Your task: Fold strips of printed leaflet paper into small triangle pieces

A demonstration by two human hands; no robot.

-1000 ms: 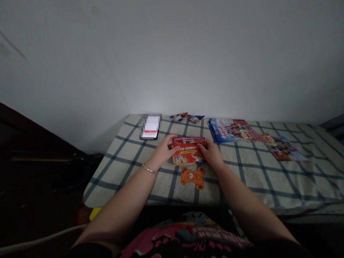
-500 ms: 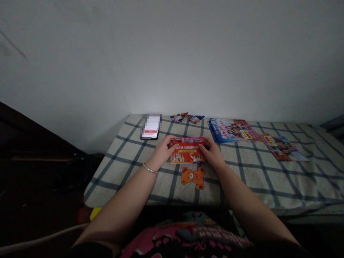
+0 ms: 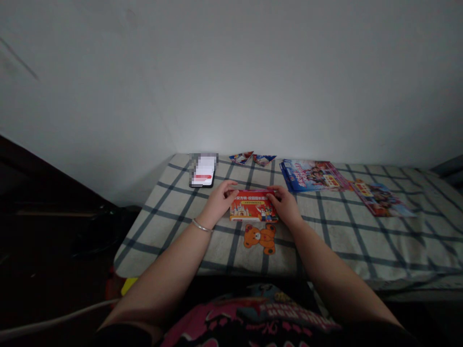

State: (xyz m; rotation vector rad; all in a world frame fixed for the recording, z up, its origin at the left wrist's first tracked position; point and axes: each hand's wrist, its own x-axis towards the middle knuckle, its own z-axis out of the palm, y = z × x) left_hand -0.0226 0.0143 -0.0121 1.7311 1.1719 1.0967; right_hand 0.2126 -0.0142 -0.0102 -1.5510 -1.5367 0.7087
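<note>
The left hand pinches the left end of one red paper, and the right hand pinches its right end. The paper sits between both hands; I can't tell how many layers it has. Just on the near side of the grip is one bear picture on the checked cloth. Past the grip are two small folded papers. One phone lies beyond the left hand. Right of the grip are one pile of flyers and one loose flyer farther out.
</note>
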